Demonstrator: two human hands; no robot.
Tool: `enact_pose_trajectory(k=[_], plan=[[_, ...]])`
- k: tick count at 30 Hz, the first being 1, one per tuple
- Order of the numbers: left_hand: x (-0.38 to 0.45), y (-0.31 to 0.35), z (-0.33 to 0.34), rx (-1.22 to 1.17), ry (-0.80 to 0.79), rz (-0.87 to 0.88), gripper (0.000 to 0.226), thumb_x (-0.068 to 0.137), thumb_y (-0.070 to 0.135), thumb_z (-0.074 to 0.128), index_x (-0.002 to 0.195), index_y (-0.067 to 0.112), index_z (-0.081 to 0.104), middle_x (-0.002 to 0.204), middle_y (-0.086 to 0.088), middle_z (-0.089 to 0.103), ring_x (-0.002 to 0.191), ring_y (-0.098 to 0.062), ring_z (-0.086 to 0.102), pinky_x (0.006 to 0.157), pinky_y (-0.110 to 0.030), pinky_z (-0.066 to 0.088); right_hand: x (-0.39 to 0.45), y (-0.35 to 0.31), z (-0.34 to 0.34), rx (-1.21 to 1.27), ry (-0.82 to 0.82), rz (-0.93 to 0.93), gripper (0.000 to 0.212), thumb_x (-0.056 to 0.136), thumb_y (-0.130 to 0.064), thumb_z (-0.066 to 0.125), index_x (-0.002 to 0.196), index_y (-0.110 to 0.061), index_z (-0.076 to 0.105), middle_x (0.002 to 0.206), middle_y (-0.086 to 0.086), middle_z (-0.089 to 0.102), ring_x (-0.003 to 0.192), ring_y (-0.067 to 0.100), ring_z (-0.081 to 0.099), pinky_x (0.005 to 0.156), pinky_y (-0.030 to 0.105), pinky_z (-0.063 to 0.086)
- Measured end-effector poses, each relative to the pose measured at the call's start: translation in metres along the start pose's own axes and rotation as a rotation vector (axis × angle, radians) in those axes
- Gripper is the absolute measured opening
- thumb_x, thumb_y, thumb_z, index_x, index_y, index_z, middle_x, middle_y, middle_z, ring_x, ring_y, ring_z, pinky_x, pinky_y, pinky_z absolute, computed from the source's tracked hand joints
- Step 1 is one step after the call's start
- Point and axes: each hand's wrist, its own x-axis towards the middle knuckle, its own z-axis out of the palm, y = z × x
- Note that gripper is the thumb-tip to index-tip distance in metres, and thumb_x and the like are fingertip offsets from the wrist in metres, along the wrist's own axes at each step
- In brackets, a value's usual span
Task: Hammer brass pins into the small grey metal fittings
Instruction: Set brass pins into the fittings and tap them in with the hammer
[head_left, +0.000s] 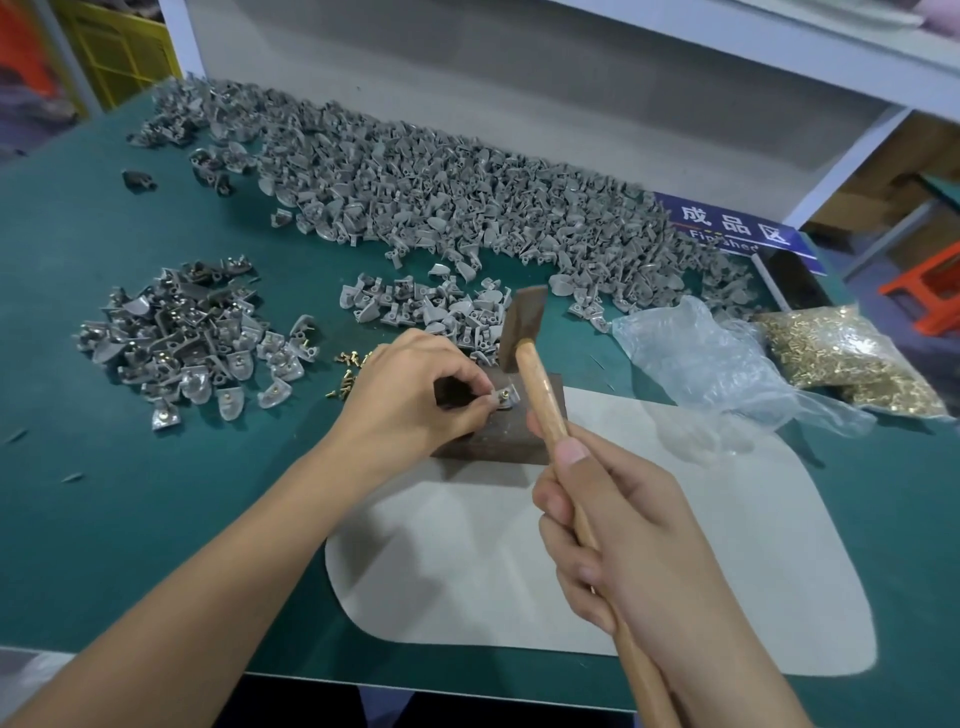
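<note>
1. At the middle of the scene sits a dark brown rectangular metal block; every place below is given from it. It rests on the far edge of a pale grey rounded mat, which lies on your green desk.
2. Your left hand reaches in from the block's left side. Its fingertips pinch a small grey metal fitting on the block's top, with a brass pin standing in it.
3. Your right hand, nearer you than the block and to its right, is wrapped round the pale wooden handle of a hammer, thumb laid along the shaft. The dark metal hammer head is raised just above and beyond the fitting, not touching it.
4. Just left of the block, partly behind your left hand, a few loose brass pins lie on the desk.
5. Further left is a heap of grey fittings with brass pins showing in them.
6. Just beyond the block lies a small cluster of plain grey fittings; further beyond it, a long wide pile of plain grey fittings runs across the desk.
7. To the block's right is a crumpled clear plastic bag, and right of that a clear bag full of brass pins.
8. Beyond and right of the block, a blue sign with white characters stands at the long pile's edge.
</note>
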Motion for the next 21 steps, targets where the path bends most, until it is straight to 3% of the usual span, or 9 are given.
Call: enact_pose_trajectory(k=[6, 13, 17, 21], plan=[[0.0, -0.001, 0.0, -0.025, 0.001, -0.023, 0.01, 0.079, 0.032, 0.087, 0.08, 0.029, 0.077, 0.087, 0.014, 0.07, 0.097, -0.016, 0.057, 0.087, -0.048, 0.049, -0.002, 0.007, 0.0, 0.006, 0.016, 0.069, 0.03, 0.109, -0.03, 0.05, 0.11, -0.001, 0.06, 0.069, -0.001, 0.045, 0.044, 0.011, 0.027, 0.036, 0.017, 0.027], [-0.001, 0.002, -0.001, -0.001, -0.004, -0.035, 0.009, 0.081, 0.034, 0.084, 0.078, 0.034, 0.075, 0.087, 0.016, 0.069, 0.099, -0.013, 0.057, 0.091, -0.048, 0.048, -0.003, 0.008, -0.004, 0.049, 0.022, -0.074, 0.029, 0.1, -0.039, 0.053, 0.108, -0.017, 0.07, 0.071, -0.001, 0.046, 0.042, 0.011, 0.026, 0.038, 0.016, 0.03], [-0.001, 0.003, -0.001, -0.023, -0.001, -0.045, 0.009, 0.079, 0.03, 0.084, 0.078, 0.033, 0.076, 0.087, 0.014, 0.07, 0.098, -0.014, 0.058, 0.089, -0.049, 0.048, 0.001, 0.015, -0.004, 0.01, 0.028, 0.037, 0.038, 0.099, -0.043, 0.058, 0.108, -0.006, 0.063, 0.07, -0.001, 0.046, 0.044, 0.012, 0.027, 0.036, 0.018, 0.028], [-0.001, 0.002, -0.001, -0.014, 0.0, -0.042, 0.01, 0.079, 0.033, 0.084, 0.078, 0.036, 0.075, 0.087, 0.017, 0.07, 0.097, -0.012, 0.057, 0.09, -0.049, 0.048, 0.0, 0.012, -0.007, 0.017, -0.004, -0.033, 0.032, 0.099, -0.04, 0.054, 0.107, -0.013, 0.067, 0.072, -0.001, 0.046, 0.043, 0.012, 0.027, 0.037, 0.017, 0.031]])
